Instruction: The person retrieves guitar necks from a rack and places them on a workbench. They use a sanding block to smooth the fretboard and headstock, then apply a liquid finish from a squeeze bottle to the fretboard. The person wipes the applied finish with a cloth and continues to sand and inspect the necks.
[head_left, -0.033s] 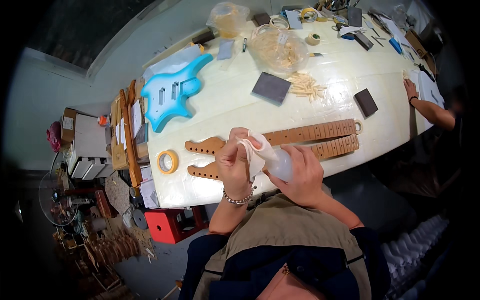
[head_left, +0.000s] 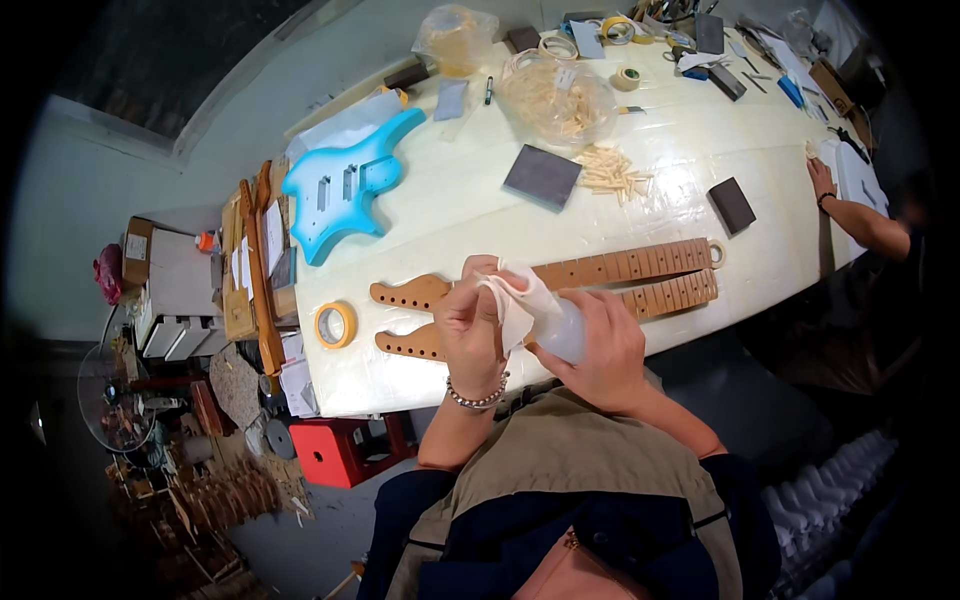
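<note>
Left hand (head_left: 470, 325) closed around a white cloth (head_left: 515, 300), fingers curled tight, cloth bunched against the top of a bottle (head_left: 562, 330). Beaded bracelet (head_left: 478, 398) on that wrist. Right hand (head_left: 598, 345) wrapped round the pale bottle, fingers closed on its body; bottle tilted toward the cloth. Both hands meet over the near table (head_left: 450, 200) edge, above two unfinished guitar necks.

Upper neck (head_left: 620, 266) and lower neck (head_left: 670, 294) lie side by side, nearly touching, headstocks to the left, fretboards running right. The hands and cloth cover their middle parts.

Around: tape roll (head_left: 335, 324) left of the headstocks, near the table corner. Blue guitar body (head_left: 345, 185) farther back left. Dark sanding block (head_left: 541, 176) beyond the necks, a pile of small wooden sticks (head_left: 612, 172) just beside it. Second dark block (head_left: 732, 205) to the right. Clear bag (head_left: 555, 95) of sticks farther back.

Another person's hand (head_left: 822, 180) rests on the far right table edge, well apart.
</note>
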